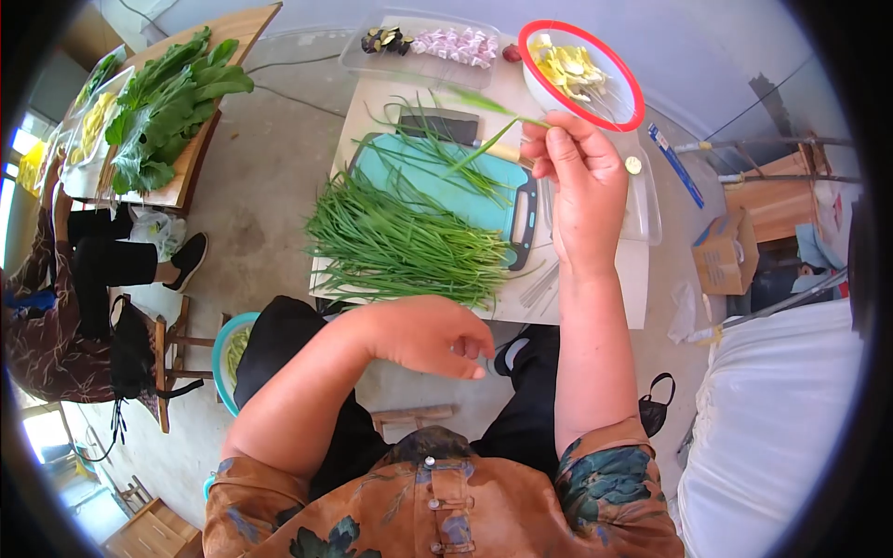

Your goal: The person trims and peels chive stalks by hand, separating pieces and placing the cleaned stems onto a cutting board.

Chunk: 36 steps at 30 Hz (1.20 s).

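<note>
My right hand [579,177] is raised over the right side of a small white table [595,302] and pinches a thin green chive stalk [488,135] that sticks out to the left. A big pile of chives [400,242] lies across a teal cutting board [409,172]. A cleaver [442,126] rests at the board's far edge. My left hand [433,335] hovers low at the table's near edge, fingers curled, holding nothing that I can see.
A red-rimmed bowl [619,116] of yellow pieces stands at the far right, a clear tray [423,45] of cut food behind it. Leafy greens [172,102] lie on a wooden table at left, where another person sits. A green basin [228,358] stands on the floor.
</note>
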Tool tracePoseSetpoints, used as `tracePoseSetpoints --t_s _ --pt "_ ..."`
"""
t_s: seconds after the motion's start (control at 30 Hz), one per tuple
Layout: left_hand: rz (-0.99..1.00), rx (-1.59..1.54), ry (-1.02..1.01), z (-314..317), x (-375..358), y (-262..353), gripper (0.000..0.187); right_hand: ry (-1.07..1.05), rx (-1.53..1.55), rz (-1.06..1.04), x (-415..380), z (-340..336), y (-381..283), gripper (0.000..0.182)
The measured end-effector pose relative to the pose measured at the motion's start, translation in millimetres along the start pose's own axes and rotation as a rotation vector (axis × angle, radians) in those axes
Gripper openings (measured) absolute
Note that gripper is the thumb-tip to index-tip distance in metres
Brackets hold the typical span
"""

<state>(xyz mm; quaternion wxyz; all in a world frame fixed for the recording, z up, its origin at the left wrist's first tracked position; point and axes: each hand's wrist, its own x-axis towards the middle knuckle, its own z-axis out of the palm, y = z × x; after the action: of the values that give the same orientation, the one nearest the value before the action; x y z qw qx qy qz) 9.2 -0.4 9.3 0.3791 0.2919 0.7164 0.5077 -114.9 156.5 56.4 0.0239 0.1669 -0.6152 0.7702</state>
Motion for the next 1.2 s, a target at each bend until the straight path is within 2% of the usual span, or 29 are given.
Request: tracePoseSetpoints --t_s 0.1,0.2,0.27,0.3,0.37,0.4,0.5,0.57,0.7,0.77,0.9,0.97,1.0,1.03,1.1,1.13,1.2 --pt "-0.038 0.06 0.021 2.0 3.3 -1.8 0.041 0.027 0.018 0.007 8.1 1.7 28.2 0.018" --pt "-0.046 0.102 0.044 1.9 3.2 -2.3 0.041 0.063 0.006 0.077 11.5 -6.7 84.9 0.017" --pt "-0.048 0.121 0.044 2.0 3.6 -2.8 0.042 0.154 -0.064 0.286 10.5 -20.7 132.9 0.015" --pt "-0.053 0.14 0.041 2.2 4.4 -2.8 0.043 0.153 -0.068 0.286 7.4 -29.5 153.8 0.015" --pt "-0.06 0.149 0.036 2.8 5.5 -1.2 0.044 0.263 -0.177 0.524 1.3 -47.0 188.5 0.013" --pt "-0.07 0.158 0.03 3.6 5.6 -0.9 0.045 0.264 -0.179 0.526 -1.5 -53.3 200.0 0.013" --pt "-0.038 0.154 0.067 6.2 5.7 -4.6 0.043 0.32 -0.208 0.627 -1.9 -63.5 212.9 0.012" --pt "-0.039 0.163 0.069 5.8 5.3 -3.8 0.043 0.338 -0.007 0.606 3.2 -66.4 212.6 0.013" --pt "-0.048 0.189 0.074 6.8 6.4 -3.5 0.043 0.373 0.152 0.568 11.1 -73.6 206.8 0.017" --pt "-0.053 0.2 0.074 8.3 6.6 -2.5 0.043 0.348 -0.204 0.645 4.7 -84.3 214.8 0.024" --pt "-0.107 0.275 0.058 9.7 8.2 -1.0 0.043 0.407 -0.442 0.612 -5.5 -89.5 212.6 0.027" --pt "-0.174 0.384 0.068 11.1 8.9 -3.5 0.039 0.23 -0.394 0.525 -1.2 -83.3 190.6 0.028" --pt "-0.243 0.496 0.082 11.7 9.3 -5.7 0.036 0.234 -0.398 0.528 -0.7 -80.0 178.3 0.028" --pt "-0.239 0.493 0.079 12.7 10.4 -9.8 0.036 0.095 -0.453 0.524 -0.3 -77.2 165.5 0.027" --pt "-0.53 0.793 0.088 14.9 12.3 -19.6 0.029 -0.118 -0.596 0.523 -4.0 -72.1 142.3 0.026" --pt "-0.526 0.788 0.084 15.2 11.8 -21.9 0.029 -0.116 -0.6 0.528 -9.3 -77.4 142.7 0.026" --pt "-0.574 0.831 0.136 14.3 10.1 -25.7 0.025 -0.398 -0.821 0.373 -18.0 -87.5 139.4 0.023"
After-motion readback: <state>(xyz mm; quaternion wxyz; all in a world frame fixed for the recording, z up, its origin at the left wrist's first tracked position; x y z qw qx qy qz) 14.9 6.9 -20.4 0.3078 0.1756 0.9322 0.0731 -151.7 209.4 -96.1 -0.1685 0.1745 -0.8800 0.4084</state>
